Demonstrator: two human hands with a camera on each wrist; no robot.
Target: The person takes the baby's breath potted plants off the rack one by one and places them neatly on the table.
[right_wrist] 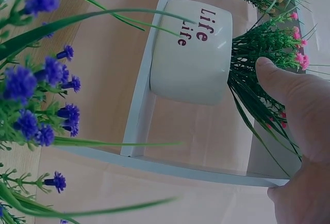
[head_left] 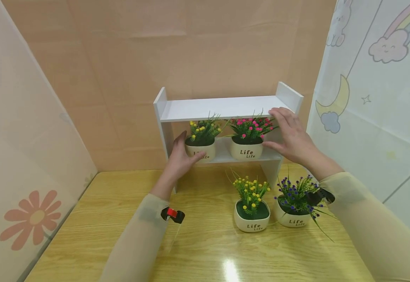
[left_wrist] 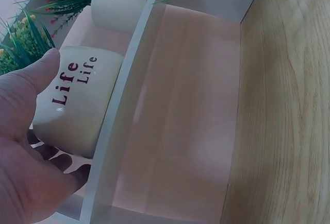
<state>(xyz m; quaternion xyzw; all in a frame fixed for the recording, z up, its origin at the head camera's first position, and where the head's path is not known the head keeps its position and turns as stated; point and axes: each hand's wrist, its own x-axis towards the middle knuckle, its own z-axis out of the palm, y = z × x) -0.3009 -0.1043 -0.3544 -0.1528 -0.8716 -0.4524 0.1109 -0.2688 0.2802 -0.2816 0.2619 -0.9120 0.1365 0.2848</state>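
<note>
My left hand (head_left: 182,157) grips a white flowerpot (head_left: 210,151) with yellow flowers, at the left of the shelf's middle board. The thumb lies across the pot's front and the fingers go round its left side; the left wrist view also shows this pot (left_wrist: 77,100). To its right on the same board stands a similar pot (head_left: 246,151) with pink flowers, lettered "Life". Beside the pink flowers is my right hand (head_left: 293,137), its fingertips at the top board's front edge and its extended thumb close to the pink pot's rim. That thumb overlaps the pink plant's leaves in the right wrist view.
The white two-tier shelf (head_left: 222,106) stands against the back wall on a wooden table (head_left: 127,227). In front of it are a pot (head_left: 252,224) with yellow flowers and a pot (head_left: 291,218) with purple flowers, under my right forearm. A patterned wall (head_left: 378,129) borders the right.
</note>
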